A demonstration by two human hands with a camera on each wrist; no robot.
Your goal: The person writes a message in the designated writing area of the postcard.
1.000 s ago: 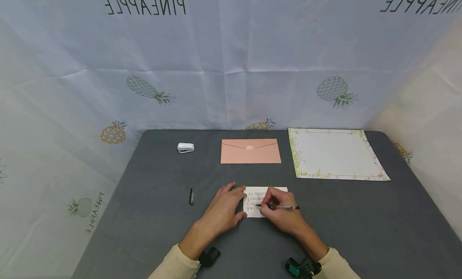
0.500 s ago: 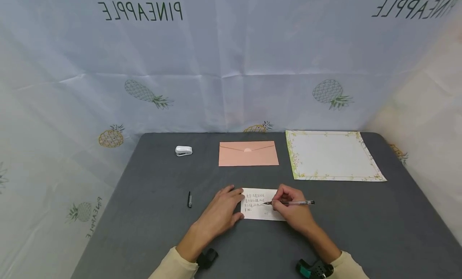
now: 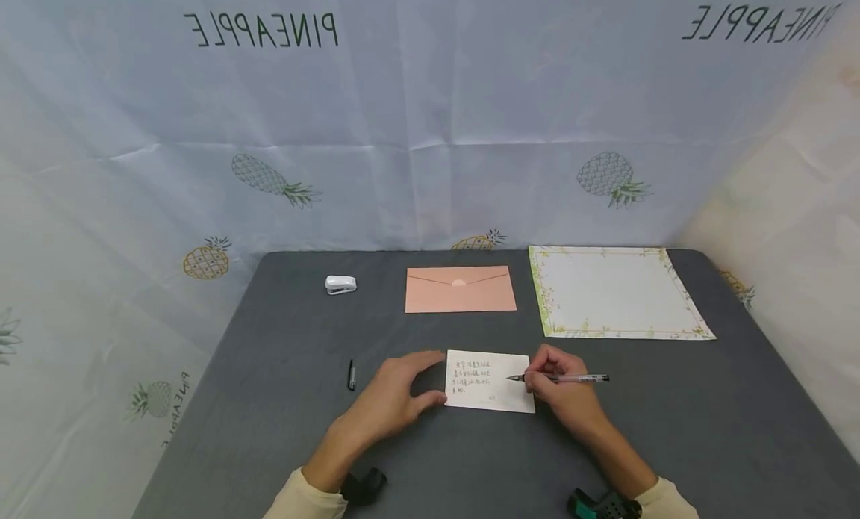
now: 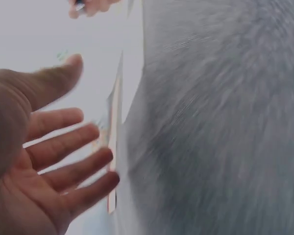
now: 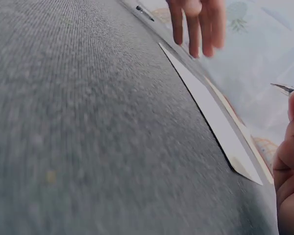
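A small white card (image 3: 487,397) with several lines of handwriting lies on the dark table in the head view. At its left edge is my left hand (image 3: 386,399), fingers and thumb straight and spread; the left wrist view shows this hand (image 4: 54,161) with nothing in it. My right hand (image 3: 567,392) pinches a pen (image 3: 583,378) between thumb and fingers, over the card's right side. The pen's dark tip points left, and in the right wrist view the pen tip (image 5: 281,87) shows above the card's level. The pen cap (image 3: 351,375) lies left of my left hand.
Behind the card lies a pink envelope (image 3: 460,299), flap side up. A white stapler (image 3: 340,284) stands at the back left. At the back right is a large sheet of paper (image 3: 611,291) with a floral border. A pineapple-print curtain (image 3: 376,190) hangs behind the table.
My right hand has moved right with the pen, away from the written lines. My left hand has come off the card's left part and drawn back slightly to the left.
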